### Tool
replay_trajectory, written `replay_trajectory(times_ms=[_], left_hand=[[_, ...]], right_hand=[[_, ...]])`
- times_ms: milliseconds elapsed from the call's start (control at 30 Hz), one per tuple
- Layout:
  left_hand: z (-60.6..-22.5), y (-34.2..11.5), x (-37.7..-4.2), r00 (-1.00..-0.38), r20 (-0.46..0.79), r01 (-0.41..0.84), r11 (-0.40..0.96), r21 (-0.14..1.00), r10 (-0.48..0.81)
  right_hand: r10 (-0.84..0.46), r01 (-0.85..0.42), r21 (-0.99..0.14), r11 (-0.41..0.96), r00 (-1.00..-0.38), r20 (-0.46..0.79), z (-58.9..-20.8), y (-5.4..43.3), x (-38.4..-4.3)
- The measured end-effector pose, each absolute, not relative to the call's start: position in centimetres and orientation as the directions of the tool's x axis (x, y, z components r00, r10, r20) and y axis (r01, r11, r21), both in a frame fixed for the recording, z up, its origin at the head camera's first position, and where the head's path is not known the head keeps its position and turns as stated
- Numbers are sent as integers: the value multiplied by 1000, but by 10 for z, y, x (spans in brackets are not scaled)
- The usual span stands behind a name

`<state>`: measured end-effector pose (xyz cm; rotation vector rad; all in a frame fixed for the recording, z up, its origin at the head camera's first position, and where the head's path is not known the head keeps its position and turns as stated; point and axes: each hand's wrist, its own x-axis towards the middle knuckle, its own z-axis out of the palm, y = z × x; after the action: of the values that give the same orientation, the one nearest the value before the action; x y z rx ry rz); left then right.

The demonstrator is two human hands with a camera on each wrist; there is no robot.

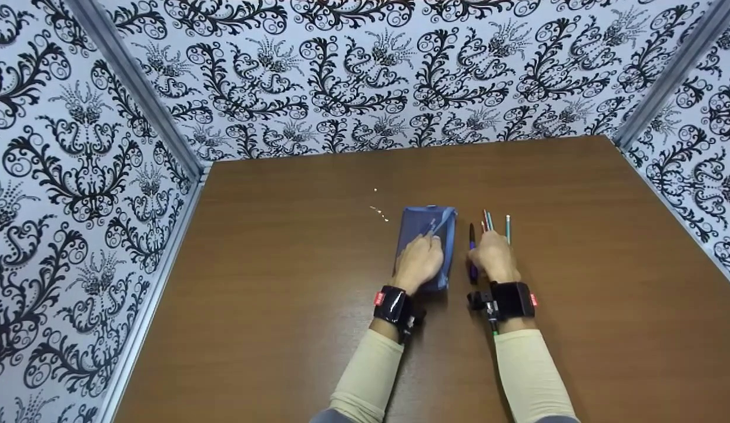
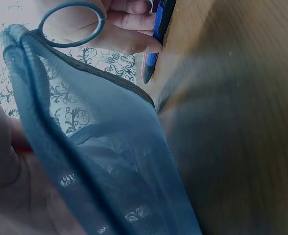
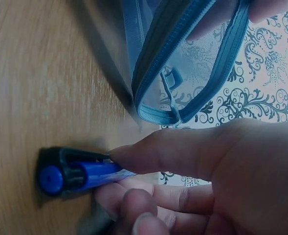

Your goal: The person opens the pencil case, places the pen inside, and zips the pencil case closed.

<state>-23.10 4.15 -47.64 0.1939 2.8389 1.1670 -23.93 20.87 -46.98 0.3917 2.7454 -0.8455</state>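
Note:
A blue see-through mesh pencil pouch (image 1: pixel 407 226) lies on the table, its zip edge gaping in both wrist views. My left hand (image 1: pixel 421 261) holds the pouch by its far side, with the mesh raised off the tabletop in the left wrist view. Close to its right, my right hand (image 1: pixel 494 258) pinches a blue pen (image 3: pixel 97 175) with a black clip between thumb and fingers. The pen lies low along the wooden surface, beside the pouch's open side. Several slim pencils (image 1: pixel 488 220) stick out beyond the right hand, with a teal pencil (image 1: pixel 508 228) a little apart.
The brown wooden table (image 1: pixel 271 282) spreads out around both hands. Small pale specks (image 1: pixel 379 212) lie left of the pouch. Patterned wall panels (image 1: pixel 353 76) in grey frames enclose the back and sides.

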Motion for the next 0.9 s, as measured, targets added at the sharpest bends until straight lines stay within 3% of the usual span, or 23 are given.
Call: replay_trajectory(times_ms=[900], left_hand=[[-475,41,-230,-987,-31,87,695,714,155]], right_hand=[[175,326,-515,792,-931,-321,-469,209,-239]])
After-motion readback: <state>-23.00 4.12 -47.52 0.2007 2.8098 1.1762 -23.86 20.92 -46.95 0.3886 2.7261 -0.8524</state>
